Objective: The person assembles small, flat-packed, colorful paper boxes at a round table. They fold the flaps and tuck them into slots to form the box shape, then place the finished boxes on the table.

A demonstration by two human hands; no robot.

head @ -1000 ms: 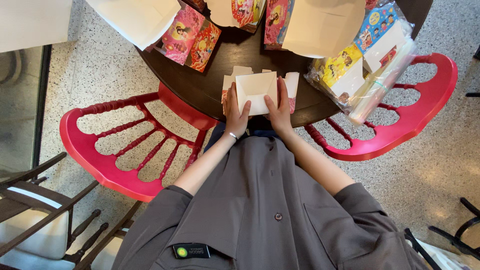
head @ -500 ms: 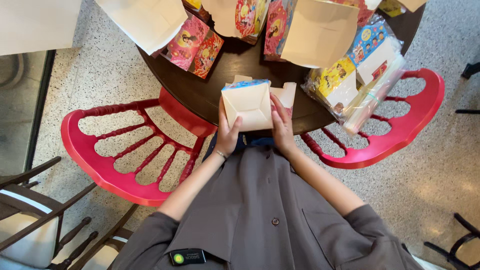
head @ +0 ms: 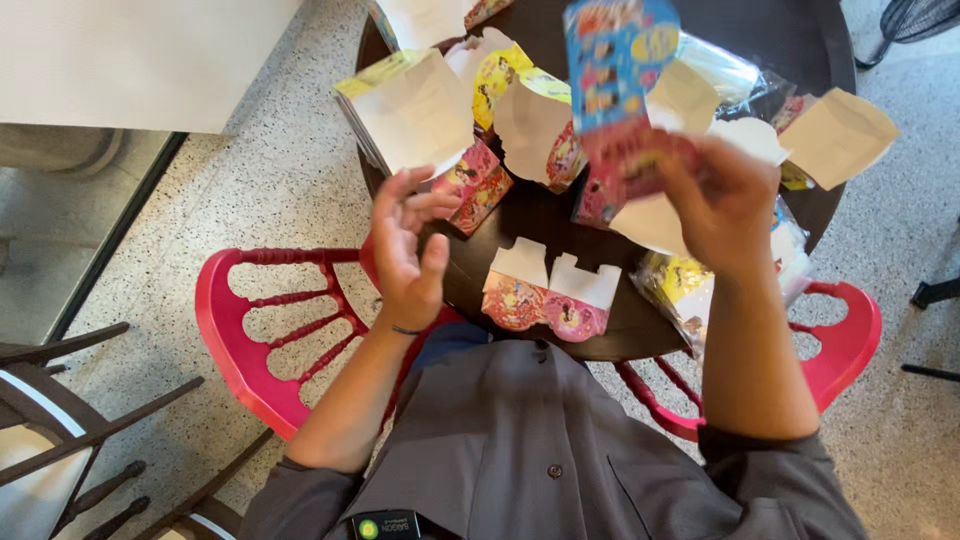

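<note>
Beside the red slatted plastic chair (head: 262, 330) on the left, the left hand (head: 408, 250) now hangs open and empty above the counter edge; half a second ago both hands pressed a white folded carton. Centre, two flat printed cardboard cartons (head: 552, 292) lie near the dark round counter (head: 520, 225) rim. Rightward, the right hand (head: 722, 205) has risen, grasping a colourful printed flat carton (head: 615, 70) high over crowded cartons; little bare counter remains.

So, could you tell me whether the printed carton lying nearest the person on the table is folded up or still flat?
Flat. The carton lies unfolded on the dark table, flaps spread, untouched.
</note>
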